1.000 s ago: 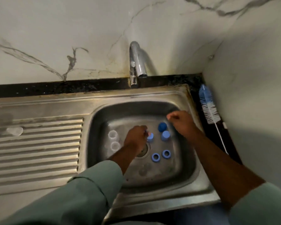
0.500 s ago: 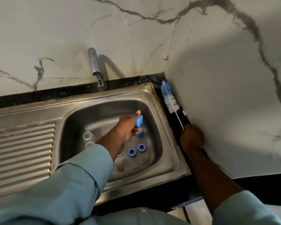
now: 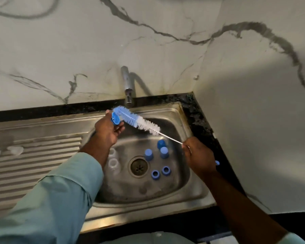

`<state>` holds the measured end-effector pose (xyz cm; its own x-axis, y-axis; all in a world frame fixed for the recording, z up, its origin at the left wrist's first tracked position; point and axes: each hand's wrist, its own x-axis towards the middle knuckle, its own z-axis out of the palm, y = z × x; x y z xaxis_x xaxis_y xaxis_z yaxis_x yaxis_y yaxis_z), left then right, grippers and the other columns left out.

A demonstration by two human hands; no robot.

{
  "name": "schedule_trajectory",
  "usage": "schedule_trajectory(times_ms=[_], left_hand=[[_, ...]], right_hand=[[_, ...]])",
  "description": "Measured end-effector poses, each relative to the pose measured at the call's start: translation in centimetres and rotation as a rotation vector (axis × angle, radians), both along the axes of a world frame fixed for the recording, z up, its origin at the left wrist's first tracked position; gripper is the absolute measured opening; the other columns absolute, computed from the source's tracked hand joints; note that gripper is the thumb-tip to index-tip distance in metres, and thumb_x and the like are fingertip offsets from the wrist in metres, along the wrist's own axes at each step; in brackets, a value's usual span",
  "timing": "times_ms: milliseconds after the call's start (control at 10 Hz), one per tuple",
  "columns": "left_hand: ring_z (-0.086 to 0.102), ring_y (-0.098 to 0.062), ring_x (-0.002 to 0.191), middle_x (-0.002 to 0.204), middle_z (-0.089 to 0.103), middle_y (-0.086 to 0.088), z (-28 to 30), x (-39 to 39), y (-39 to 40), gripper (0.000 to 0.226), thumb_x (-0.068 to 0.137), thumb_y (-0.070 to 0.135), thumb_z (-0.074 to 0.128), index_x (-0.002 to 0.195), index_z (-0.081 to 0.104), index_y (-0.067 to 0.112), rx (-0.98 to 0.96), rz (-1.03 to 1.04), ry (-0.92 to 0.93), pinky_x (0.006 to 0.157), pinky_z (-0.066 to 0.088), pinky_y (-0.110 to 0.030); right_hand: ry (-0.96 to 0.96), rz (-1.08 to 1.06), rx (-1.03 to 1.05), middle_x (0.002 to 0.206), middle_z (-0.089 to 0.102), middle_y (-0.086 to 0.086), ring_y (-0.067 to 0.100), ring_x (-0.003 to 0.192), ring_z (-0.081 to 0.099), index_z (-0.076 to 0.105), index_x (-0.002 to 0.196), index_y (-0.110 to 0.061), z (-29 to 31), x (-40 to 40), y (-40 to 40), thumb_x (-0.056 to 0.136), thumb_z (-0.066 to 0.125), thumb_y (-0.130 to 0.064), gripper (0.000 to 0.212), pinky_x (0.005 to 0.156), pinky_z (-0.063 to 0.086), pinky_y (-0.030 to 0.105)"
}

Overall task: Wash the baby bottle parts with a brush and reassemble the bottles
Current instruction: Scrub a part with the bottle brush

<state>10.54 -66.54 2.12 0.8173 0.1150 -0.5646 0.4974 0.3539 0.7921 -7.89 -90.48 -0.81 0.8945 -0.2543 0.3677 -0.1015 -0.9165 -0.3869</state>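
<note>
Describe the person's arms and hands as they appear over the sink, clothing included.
Both hands, the left hand and the right hand, are bare, with no gloves, rings or watch visible. Each arm wears a pale green long sleeve: the left sleeve reaches the mid forearm with a stitched cuff, and the right sleeve shows only at the frame's corner.

Blue-and-white brush (image 3: pixel 137 120), grey-veined white wall (image 3: pixel 95 50)

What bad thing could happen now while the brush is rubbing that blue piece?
The left hand holds the blue part only at its fingertips, so the brush might knock it into the sink. The open drain sits right by the small blue rings. The long, thin brush wire could bend.
</note>
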Motion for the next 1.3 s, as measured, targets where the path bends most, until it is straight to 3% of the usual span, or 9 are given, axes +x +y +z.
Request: schedule_trajectory(times_ms=[200,400,600,800,900,1000,1100,1200,1300], left_hand=[[0.07,-0.025,0.083,0.111,0.068,-0.017,0.9,1.6,5.9,0.047,0.095,0.043,0.059,0.123,0.058,0.005,-0.099,0.12,-0.039,0.057,0.057,-0.034],[0.07,-0.026,0.094,0.108,0.07,-0.016,0.4,1.7,7.7,0.034,0.089,0.031,0.071,0.111,0.063,0.006,-0.12,0.035,-0.038,0.07,0.06,-0.033],[0.071,-0.023,0.091,0.121,0.067,-0.016,0.5,1.9,10.1,0.048,0.085,0.023,0.073,0.129,0.058,0.007,-0.222,-0.02,-0.111,0.063,0.058,-0.03],[0.07,-0.027,0.097,0.115,0.069,-0.015,-0.3,2.3,10.9,0.051,0.086,0.039,0.072,0.124,0.06,0.006,-0.245,0.052,0.035,0.066,0.06,-0.035],[0.069,-0.023,0.089,0.117,0.067,-0.011,-0.1,3.0,10.9,0.045,0.089,0.038,0.069,0.122,0.059,0.01,-0.32,0.096,-0.025,0.056,0.059,-0.032],[0.068,-0.016,0.076,0.102,0.066,-0.007,0.8,3.6,11.1,0.03,0.09,0.033,0.068,0.112,0.057,0.017,-0.436,0.117,-0.161,0.056,0.058,-0.029],[0.07,-0.017,0.078,0.099,0.066,-0.009,1.6,3.6,11.4,0.035,0.09,0.028,0.067,0.118,0.054,0.013,-0.486,0.114,-0.216,0.062,0.06,-0.03],[0.072,-0.024,0.08,0.109,0.067,-0.013,2.0,3.2,11.2,0.054,0.08,0.022,0.081,0.124,0.051,0.009,-0.335,0.228,-0.179,0.071,0.061,-0.043],[0.071,-0.023,0.082,0.113,0.066,-0.013,2.7,2.7,11.3,0.06,0.079,0.023,0.08,0.129,0.051,0.007,-0.397,0.199,-0.215,0.063,0.06,-0.036]], right_hand=[[-0.135,0.198,-0.228,0.076,0.06,0.004,0.025,0.067,0.06,0.061,0.077,-0.014,1.1,2.7,1.4,0.089,0.046,-0.023,0.022,0.067,0.04,0.028],[-0.169,0.332,-0.276,0.071,0.055,0.004,0.026,0.063,0.053,0.058,0.073,-0.014,4.7,4.7,3.8,0.077,0.068,-0.004,0.015,0.057,0.044,0.036],[0.625,0.176,0.631,0.064,0.058,-0.001,0.012,0.057,0.048,0.072,0.082,-0.015,10.0,6.5,7.4,0.087,0.063,-0.017,0.011,0.054,0.037,0.025],[-0.035,0.522,-0.754,0.074,0.063,0.007,0.027,0.056,0.059,0.068,0.101,-0.012,12.4,7.7,8.9,0.081,0.041,-0.017,0.033,0.045,0.046,0.029],[0.279,0.497,-0.417,0.075,0.064,0.005,0.024,0.06,0.059,0.068,0.104,-0.013,13.1,8.4,9.8,0.09,0.047,-0.018,0.025,0.054,0.051,0.033],[0.783,0.318,0.764,0.051,0.05,-0.005,0.01,0.039,0.039,0.074,0.092,-0.015,14.3,8.8,10.5,0.092,0.06,-0.019,0.015,0.042,0.032,0.018],[0.432,0.435,-0.151,0.078,0.066,-0.003,0.015,0.069,0.064,0.067,0.106,-0.022,13.2,8.8,10.3,0.094,0.046,-0.024,0.024,0.063,0.05,0.028],[0.126,0.469,-0.753,0.085,0.064,0.01,0.032,0.066,0.062,0.058,0.115,-0.016,12.7,9.0,9.8,0.085,0.029,-0.024,0.042,0.054,0.053,0.042],[0.438,0.382,-0.047,0.078,0.063,0.003,0.017,0.06,0.055,0.066,0.104,-0.025,13.0,8.9,10.8,0.093,0.045,-0.028,0.024,0.053,0.045,0.026]])
